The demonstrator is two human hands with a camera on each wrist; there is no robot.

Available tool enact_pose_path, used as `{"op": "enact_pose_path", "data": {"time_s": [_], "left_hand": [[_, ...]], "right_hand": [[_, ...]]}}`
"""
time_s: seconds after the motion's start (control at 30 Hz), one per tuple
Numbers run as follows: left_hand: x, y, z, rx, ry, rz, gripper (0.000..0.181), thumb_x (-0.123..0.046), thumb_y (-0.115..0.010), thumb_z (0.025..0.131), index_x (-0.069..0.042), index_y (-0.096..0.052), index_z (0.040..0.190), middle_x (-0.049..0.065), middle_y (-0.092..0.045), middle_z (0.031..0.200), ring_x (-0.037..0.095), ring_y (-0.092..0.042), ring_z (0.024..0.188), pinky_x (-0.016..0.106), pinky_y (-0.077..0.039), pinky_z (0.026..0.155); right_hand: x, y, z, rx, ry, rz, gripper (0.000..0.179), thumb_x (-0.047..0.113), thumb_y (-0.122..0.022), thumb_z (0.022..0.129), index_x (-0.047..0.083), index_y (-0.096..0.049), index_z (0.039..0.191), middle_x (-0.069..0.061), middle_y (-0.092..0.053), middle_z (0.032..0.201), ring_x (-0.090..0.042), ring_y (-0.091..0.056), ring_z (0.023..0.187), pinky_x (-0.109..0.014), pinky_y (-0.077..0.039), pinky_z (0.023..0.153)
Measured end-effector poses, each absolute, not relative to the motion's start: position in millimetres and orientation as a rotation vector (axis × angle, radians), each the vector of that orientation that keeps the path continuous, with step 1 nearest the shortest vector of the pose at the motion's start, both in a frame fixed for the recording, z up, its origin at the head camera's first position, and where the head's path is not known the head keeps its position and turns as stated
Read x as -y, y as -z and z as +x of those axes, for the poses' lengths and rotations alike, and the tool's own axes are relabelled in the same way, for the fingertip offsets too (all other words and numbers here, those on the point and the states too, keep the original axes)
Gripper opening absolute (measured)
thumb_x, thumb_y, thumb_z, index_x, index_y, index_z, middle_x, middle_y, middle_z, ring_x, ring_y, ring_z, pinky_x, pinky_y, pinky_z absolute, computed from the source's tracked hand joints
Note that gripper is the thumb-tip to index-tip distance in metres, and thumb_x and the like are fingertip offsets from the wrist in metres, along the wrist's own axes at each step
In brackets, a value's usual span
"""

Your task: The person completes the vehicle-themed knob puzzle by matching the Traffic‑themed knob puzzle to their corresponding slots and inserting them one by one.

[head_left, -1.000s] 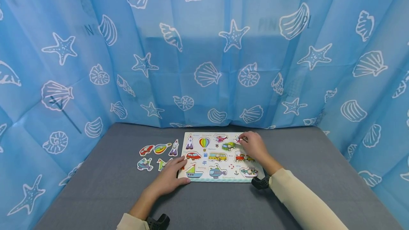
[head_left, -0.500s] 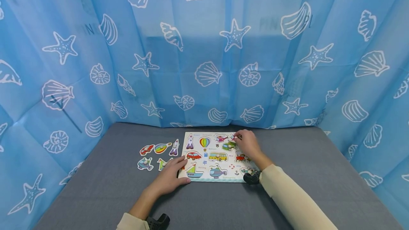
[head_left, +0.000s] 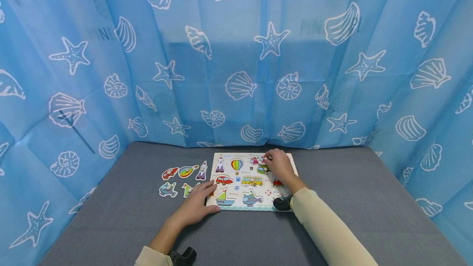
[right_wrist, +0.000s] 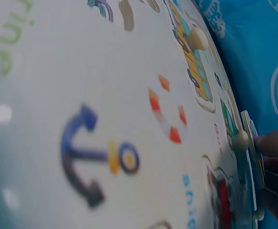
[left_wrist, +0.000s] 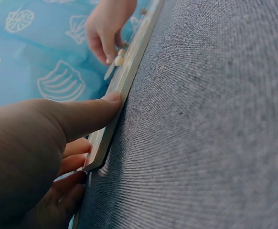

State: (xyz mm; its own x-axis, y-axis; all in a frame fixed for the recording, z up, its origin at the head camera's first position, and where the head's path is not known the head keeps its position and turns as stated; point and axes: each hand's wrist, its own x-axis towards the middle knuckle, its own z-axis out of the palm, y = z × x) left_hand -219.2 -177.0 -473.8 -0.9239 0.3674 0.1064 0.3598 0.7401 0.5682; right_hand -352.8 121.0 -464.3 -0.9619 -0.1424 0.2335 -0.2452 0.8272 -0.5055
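Note:
A white puzzle board (head_left: 236, 207) with vehicle pictures lies on the grey table. My left hand (head_left: 194, 204) rests at its near left corner, thumb along the front edge and fingers extended over the left side. Over the far right part of the board, my right hand (head_left: 281, 167) pinches a small pinkish-white puzzle piece (head_left: 261, 159). That puzzle piece (right_wrist: 252, 143) stands on edge in the right wrist view, beside the knobbed green truck piece (head_left: 263, 169). Its picture is mostly hidden by my fingers. The pink helicopter picture (head_left: 253, 160) is right next to it.
Left of the board lie loose knobbed pieces: a red car (head_left: 170, 173), a balloon (head_left: 187, 171), a rocket (head_left: 201, 171), a submarine (head_left: 168, 190) and a green-sailed piece (head_left: 186, 190) partly behind my left hand. A blue shell-print curtain (head_left: 236, 126) hangs behind the table.
My right hand has moved left across the far side of the board, carrying the pinkish-white puzzle piece from the far right corner toward the helicopter picture. My left hand stays put.

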Motion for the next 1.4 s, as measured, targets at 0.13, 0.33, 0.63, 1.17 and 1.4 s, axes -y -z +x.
{"op": "enact_pose_path", "data": {"time_s": [0.13,0.33,0.63,1.17,1.4], "left_hand": [[177,474,-219,-2.922,-0.943,0.62,0.071,-0.034,-0.076,0.083,0.001,-0.051,0.139,0.017,-0.042,0.147,0.041,-0.032,0.136,0.057,-0.025,0.109],[178,475,-220,-2.93,-0.943,0.623,0.07,-0.033,-0.077,0.083,0.001,-0.051,0.139,0.017,-0.043,0.146,0.042,-0.033,0.136,0.057,-0.026,0.109],[177,476,-220,-2.919,-0.945,0.609,0.071,-0.035,-0.077,0.083,0.0,-0.051,0.139,0.016,-0.043,0.147,0.041,-0.032,0.136,0.057,-0.025,0.109],[175,474,-220,-2.917,-0.933,0.59,0.071,-0.037,-0.075,0.084,-0.001,-0.051,0.14,0.016,-0.042,0.147,0.04,-0.032,0.137,0.056,-0.026,0.109],[177,475,-221,-2.923,-0.938,0.589,0.071,-0.037,-0.076,0.083,-0.001,-0.051,0.14,0.015,-0.043,0.147,0.04,-0.033,0.136,0.057,-0.026,0.109]], "right_hand": [[-116,466,-354,2.823,-0.807,0.292,0.011,0.011,-0.064,0.093,0.007,-0.071,0.1,-0.011,-0.063,0.107,-0.029,-0.056,0.103,-0.047,-0.046,0.09],[-108,468,-356,2.808,-0.803,0.28,0.011,0.011,-0.065,0.092,0.008,-0.071,0.101,-0.01,-0.063,0.109,-0.028,-0.056,0.104,-0.047,-0.046,0.088],[-101,467,-358,2.818,-0.766,0.307,0.009,0.011,-0.067,0.092,0.008,-0.071,0.099,-0.009,-0.063,0.104,-0.028,-0.057,0.101,-0.046,-0.047,0.087],[-94,464,-359,2.838,-0.767,0.329,0.01,0.011,-0.066,0.091,0.007,-0.071,0.099,-0.009,-0.064,0.105,-0.026,-0.056,0.099,-0.044,-0.047,0.086],[-90,466,-361,2.855,-0.766,0.326,0.011,0.011,-0.066,0.091,0.007,-0.071,0.1,-0.009,-0.064,0.108,-0.025,-0.056,0.101,-0.044,-0.047,0.088]]}}
